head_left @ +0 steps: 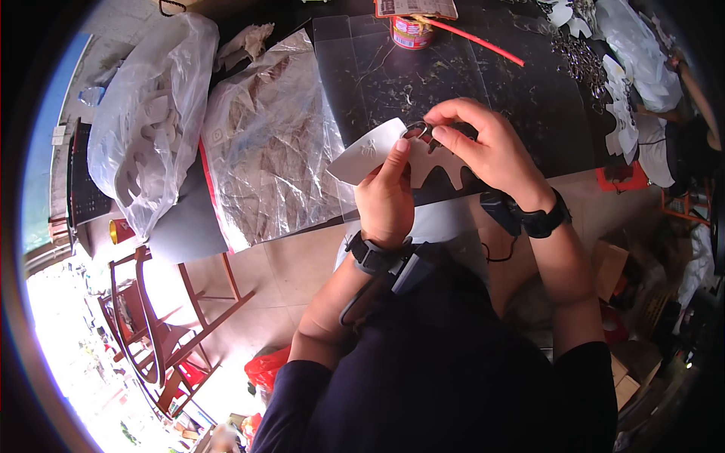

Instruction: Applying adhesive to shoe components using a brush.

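Above the front edge of the dark table (521,113), my left hand (387,200) pinches a white cut-out piece (362,157) with its thumb on top. The piece looks thin and flat, with a smooth curved part at the left and notched, pointed lobes at the right. A small dark metal ring (417,130) shows at its upper edge, between my two hands. My right hand (495,151) is closed, thumb and forefinger pinching at the ring's right side. Its fingers partly hide the metal fitting, so its full shape cannot be made out.
A red can (411,34) and an orange-red stick (483,45) are at the back. Clear plastic (264,136) and a bag of white cut-outs (170,90) lie left. Dark metal fittings (578,64) are piled right. Another person's arm (698,98) shows far right; a wooden chair (151,332) stands lower left.
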Demonstrator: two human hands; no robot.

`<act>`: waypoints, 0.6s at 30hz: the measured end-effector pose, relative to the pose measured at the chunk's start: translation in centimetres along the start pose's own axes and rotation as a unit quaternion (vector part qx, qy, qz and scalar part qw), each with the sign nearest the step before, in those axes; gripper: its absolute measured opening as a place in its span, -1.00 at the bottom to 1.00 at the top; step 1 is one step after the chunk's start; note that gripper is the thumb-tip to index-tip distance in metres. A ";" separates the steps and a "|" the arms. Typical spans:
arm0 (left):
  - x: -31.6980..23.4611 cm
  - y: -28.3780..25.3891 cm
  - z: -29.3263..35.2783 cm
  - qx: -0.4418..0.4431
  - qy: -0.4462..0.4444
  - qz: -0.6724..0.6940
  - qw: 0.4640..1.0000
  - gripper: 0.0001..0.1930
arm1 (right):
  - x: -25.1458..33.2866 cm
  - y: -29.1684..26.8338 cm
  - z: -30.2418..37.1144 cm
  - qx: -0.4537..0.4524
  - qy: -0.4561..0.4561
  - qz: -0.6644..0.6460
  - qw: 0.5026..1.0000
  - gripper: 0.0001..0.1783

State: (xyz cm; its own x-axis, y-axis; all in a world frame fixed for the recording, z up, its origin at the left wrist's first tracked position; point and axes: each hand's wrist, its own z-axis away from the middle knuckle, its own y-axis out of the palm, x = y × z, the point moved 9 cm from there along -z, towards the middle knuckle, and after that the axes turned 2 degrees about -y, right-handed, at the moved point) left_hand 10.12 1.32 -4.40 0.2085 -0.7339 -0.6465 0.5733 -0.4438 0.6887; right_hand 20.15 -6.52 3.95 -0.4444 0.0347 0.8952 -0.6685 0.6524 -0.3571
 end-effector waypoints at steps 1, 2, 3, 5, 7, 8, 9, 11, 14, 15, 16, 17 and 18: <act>0.1 -0.1 0.1 0.000 -0.001 0.001 1.000 -0.79 | -0.1 0.3 -0.2 0.004 0.025 -0.034 0.999 -0.90; 0.0 -0.1 0.1 -0.008 0.009 -0.007 1.000 -0.80 | -0.2 0.5 -0.3 0.009 0.050 -0.067 0.996 -0.89; -0.2 -0.1 0.2 -0.016 0.018 -0.016 1.000 -0.81 | -0.1 0.6 -0.4 0.009 0.050 -0.066 0.996 -0.89; -0.5 0.3 0.5 -0.026 0.012 0.001 1.000 -0.82 | -0.9 1.0 -0.4 0.018 0.091 -0.069 0.993 -0.92; -0.5 0.2 0.6 -0.037 0.005 0.017 0.999 -0.83 | -0.8 1.0 -0.4 0.014 0.067 -0.044 0.997 -0.94; -0.5 -0.2 0.5 -0.035 0.000 -0.013 0.999 -0.82 | -0.4 1.0 -0.5 0.011 0.041 -0.020 0.999 -0.95; -0.4 -0.4 0.5 -0.034 -0.005 -0.043 0.998 -0.81 | -0.4 1.1 -0.5 0.011 0.042 -0.020 0.999 -0.95; -0.4 -0.7 0.5 -0.042 -0.003 -0.038 0.998 -0.82 | 0.4 1.4 -0.6 0.024 0.006 0.009 1.000 -0.96; -0.5 -0.9 0.6 -0.053 0.005 -0.035 0.998 -0.85 | 0.6 1.8 -0.6 0.039 -0.006 0.014 0.999 -0.95; -0.6 -0.9 0.6 -0.058 0.010 -0.037 0.998 -0.86 | 0.5 1.8 -0.6 0.039 -0.005 0.015 0.999 -0.95; -0.6 -0.9 0.6 -0.058 0.009 -0.037 0.998 -0.86 | 0.5 1.9 -0.5 0.040 -0.011 0.019 0.999 -0.95; -0.6 -0.9 0.6 -0.058 0.008 -0.039 0.998 -0.86 | 0.6 1.9 -0.5 0.041 -0.017 0.023 0.999 -0.94; -0.6 -0.9 0.5 -0.058 0.007 -0.042 0.997 -0.87 | 0.5 1.8 -0.5 0.041 -0.015 0.024 0.999 -0.94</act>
State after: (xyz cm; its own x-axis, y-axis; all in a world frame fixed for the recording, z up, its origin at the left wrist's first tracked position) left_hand 9.08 1.90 -4.40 0.1658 -0.6886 -0.7059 0.6766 -0.4414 0.5895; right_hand 19.00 -4.91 3.89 -0.4940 0.0398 0.8685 -0.6921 0.5866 -0.4206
